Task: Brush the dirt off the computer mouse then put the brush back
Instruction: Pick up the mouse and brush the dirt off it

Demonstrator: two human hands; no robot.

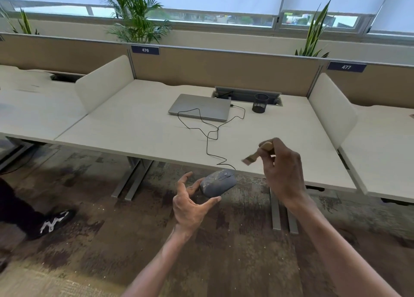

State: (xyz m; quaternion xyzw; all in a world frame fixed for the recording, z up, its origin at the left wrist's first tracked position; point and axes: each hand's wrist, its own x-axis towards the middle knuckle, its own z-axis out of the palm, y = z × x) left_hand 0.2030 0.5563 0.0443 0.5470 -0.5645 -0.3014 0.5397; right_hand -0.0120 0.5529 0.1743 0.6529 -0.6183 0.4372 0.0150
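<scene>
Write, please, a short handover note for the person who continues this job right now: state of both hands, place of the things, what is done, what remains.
Left hand: holds the computer mouse off the desk edge, above the floor; its cable runs to the closed laptop.
Right hand: grips the brush by its wooden handle, bristles toward the mouse, not touching it.
Done: both things picked up.
Left: the mouse looks pale with dust, so brush it, set it down, then return the brush; the black mesh cup is probably its place.
</scene>
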